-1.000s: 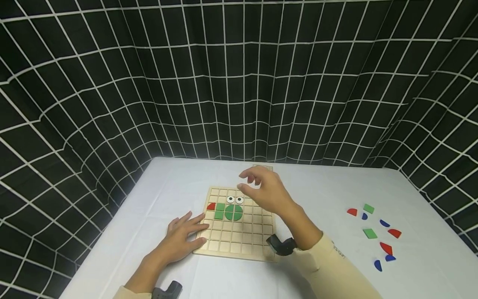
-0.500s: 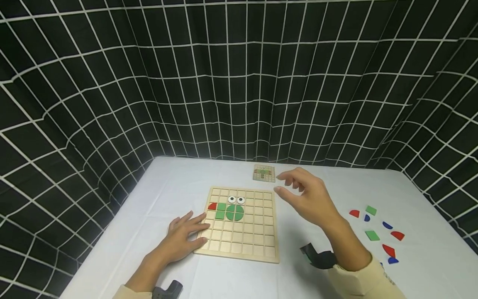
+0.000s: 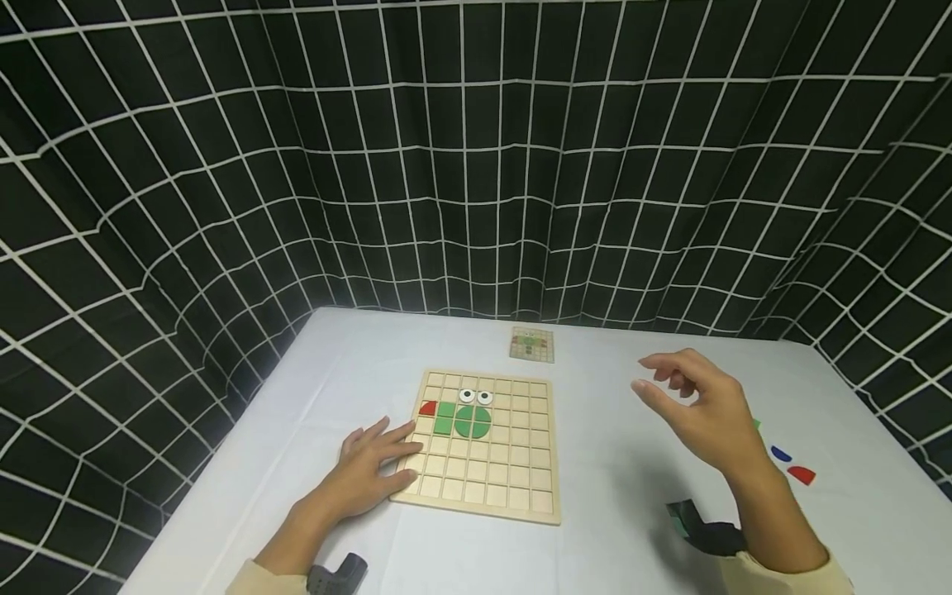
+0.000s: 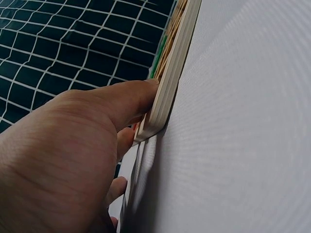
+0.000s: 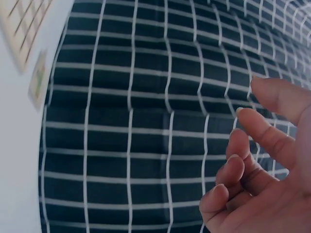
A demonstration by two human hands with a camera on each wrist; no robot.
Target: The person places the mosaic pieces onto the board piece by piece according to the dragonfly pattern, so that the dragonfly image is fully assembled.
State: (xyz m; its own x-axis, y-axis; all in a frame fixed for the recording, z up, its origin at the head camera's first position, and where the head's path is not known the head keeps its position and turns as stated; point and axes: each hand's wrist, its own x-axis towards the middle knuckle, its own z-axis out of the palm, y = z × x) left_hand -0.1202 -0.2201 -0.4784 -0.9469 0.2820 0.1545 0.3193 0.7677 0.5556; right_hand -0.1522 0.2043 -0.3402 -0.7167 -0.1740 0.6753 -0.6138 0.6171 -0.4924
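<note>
A wooden grid board (image 3: pixel 521 454) lies on the white table. Set in its cells are two googly-eye pieces (image 3: pixel 467 397), a green circle (image 3: pixel 473 421) of quarter pieces, green squares (image 3: pixel 444 418) and a red quarter piece (image 3: pixel 427 408). My left hand (image 3: pixel 364 471) rests at the board's left edge, fingers spread; in the left wrist view its thumb (image 4: pixel 131 99) touches the rim. Over the table right of the board hovers my right hand (image 3: pixel 699 405), fingers loosely bent, thumb and forefinger apart, with nothing between them. The right wrist view shows the same bare fingers (image 5: pixel 265 133).
A small pattern card (image 3: pixel 531 344) lies behind the board. Near the right forearm are a red piece (image 3: pixel 802 475) and a blue piece (image 3: pixel 781 454); other loose pieces are hidden behind that hand and arm. A black grid curtain (image 3: pixel 476 165) surrounds the table.
My right hand has moved from above the board rightward to near the loose pieces, uncovering the card and then covering several pieces. The left hand stays at the board's edge.
</note>
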